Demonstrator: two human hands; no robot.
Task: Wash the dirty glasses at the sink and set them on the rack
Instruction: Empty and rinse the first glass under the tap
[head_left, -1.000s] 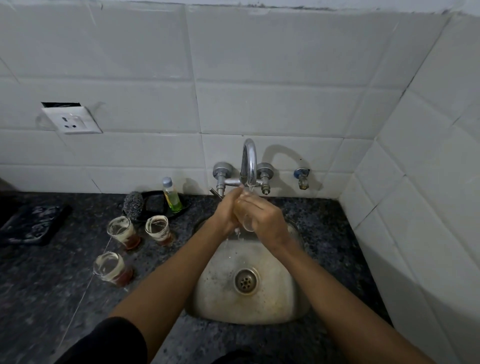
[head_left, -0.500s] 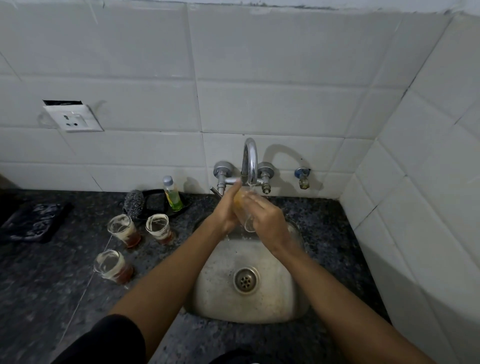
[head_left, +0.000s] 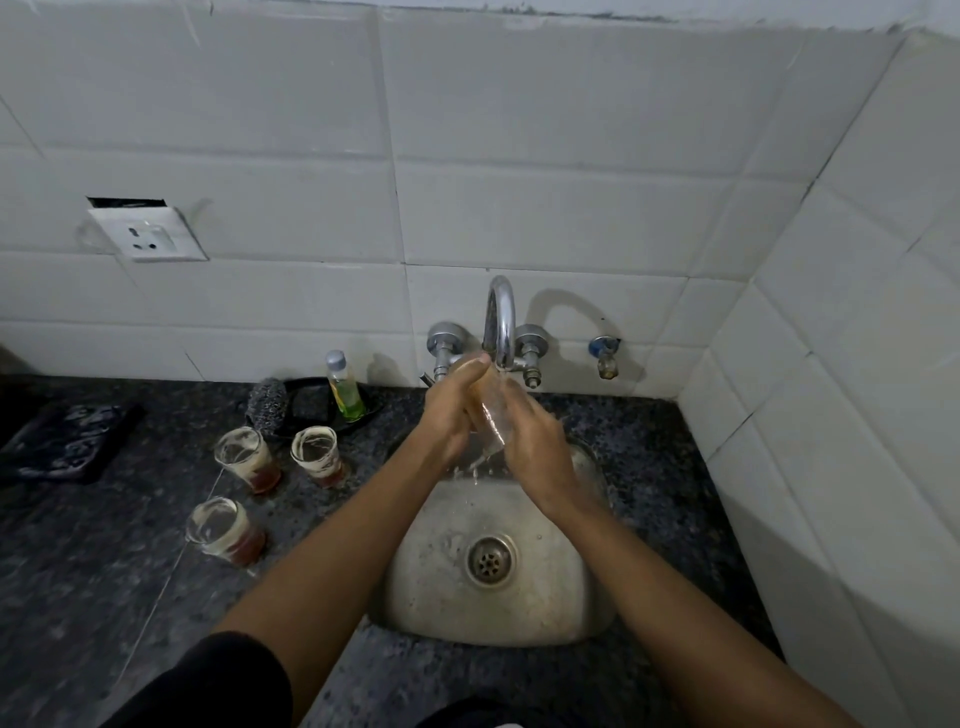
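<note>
White tiled walls (head_left: 519, 156) meet in a corner on the right. A loose socket (head_left: 148, 234) hangs above the dark speckled counter (head_left: 78, 571). Light is dim.

Green soap bottle (head_left: 345, 388) beside steel scrubber (head_left: 267, 403), wall socket (head_left: 148, 234), dark cloth (head_left: 65, 441) at counter's left

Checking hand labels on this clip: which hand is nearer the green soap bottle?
Left. The left hand holds the glass under the tap, on the side toward the soap bottle; the right hand is beyond the glass, farther off.
</note>
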